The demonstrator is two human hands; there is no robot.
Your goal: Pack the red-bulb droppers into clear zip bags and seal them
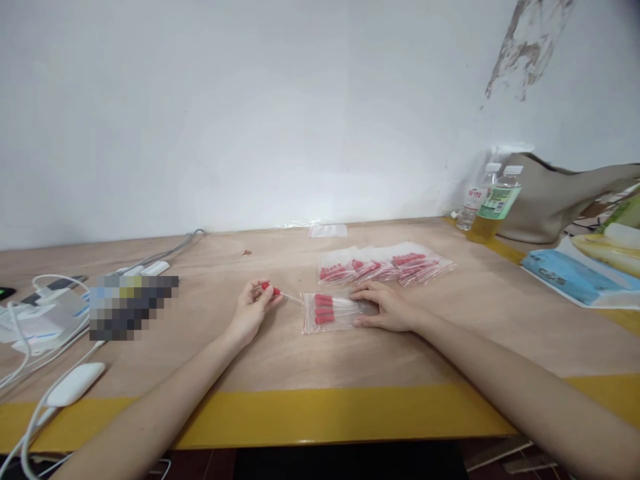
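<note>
My left hand [255, 308] pinches a dropper by its red rubber bulb [270, 289]. The clear thin tube of this dropper points right, its tip at the left end of a clear zip bag [345, 324]. Inside that bag lie several droppers with red bulbs [324, 310], the bulbs at the left and the tubes running right. My right hand [384, 307] holds the bag's right end, thumb on the near side and fingers on the far side, hiding that end. Behind the bag rests an overlapping row of filled bags [373, 265] with red bulbs inside.
An empty-looking plastic bag [328, 231] lies by the wall. Two bottles [493, 207], a grey bag [540, 200] and a blue tissue pack [570, 275] stand at the right. White chargers and cables [47, 320] and a white mouse [77, 385] occupy the left.
</note>
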